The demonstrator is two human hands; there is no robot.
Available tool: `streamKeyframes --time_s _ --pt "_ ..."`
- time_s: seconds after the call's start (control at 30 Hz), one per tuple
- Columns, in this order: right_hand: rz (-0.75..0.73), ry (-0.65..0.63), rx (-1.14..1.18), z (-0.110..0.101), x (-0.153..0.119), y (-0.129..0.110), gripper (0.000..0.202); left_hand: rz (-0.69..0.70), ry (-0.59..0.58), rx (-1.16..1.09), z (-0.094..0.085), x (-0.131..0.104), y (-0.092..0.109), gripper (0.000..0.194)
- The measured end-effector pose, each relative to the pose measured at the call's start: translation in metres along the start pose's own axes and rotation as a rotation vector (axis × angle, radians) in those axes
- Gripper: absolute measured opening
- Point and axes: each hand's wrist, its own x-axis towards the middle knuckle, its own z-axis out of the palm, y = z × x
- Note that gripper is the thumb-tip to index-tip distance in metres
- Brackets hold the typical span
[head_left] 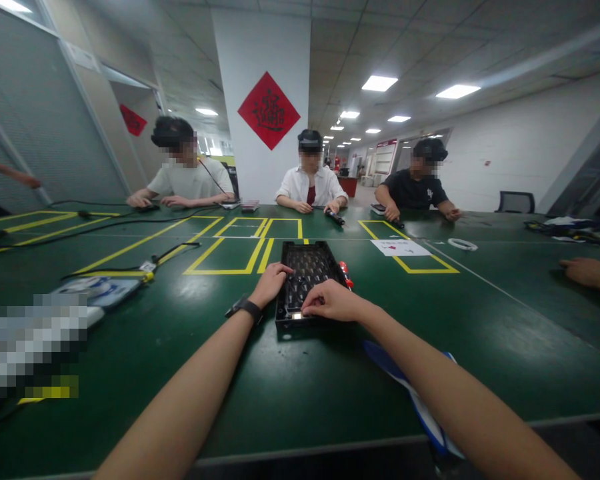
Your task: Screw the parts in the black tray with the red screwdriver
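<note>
A black rectangular case [307,257] lies in front of me on the green table, its inside lined with rows of small dark shapes. My left hand [271,283] is closed over the left rim, with its fingertips reaching inside. Over the near right part, my right hand [330,301] has thumb and fingers pinched together, low in the case. Whatever is between those fingertips is too small to make out. Just left of them, a small bright piece [297,315] shows at the near end. A red-handled tool [347,275] lies against the right side, partly hidden.
Yellow tape outlines [220,272] mark the green table [505,333]. A white paper [401,248] and a white ring [463,245] lie right of the case. A blue-and-white object [425,407] is under my right forearm. Cables run at left. Several people sit around the table.
</note>
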Motion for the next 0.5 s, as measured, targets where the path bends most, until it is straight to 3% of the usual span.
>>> streamKeyframes --time_s 0.5 --pt "-0.007 -0.001 0.042 0.0018 -0.0007 0.0019 0.024 -0.002 -0.009 0.023 -0.0007 -0.0005 0.004 0.036"
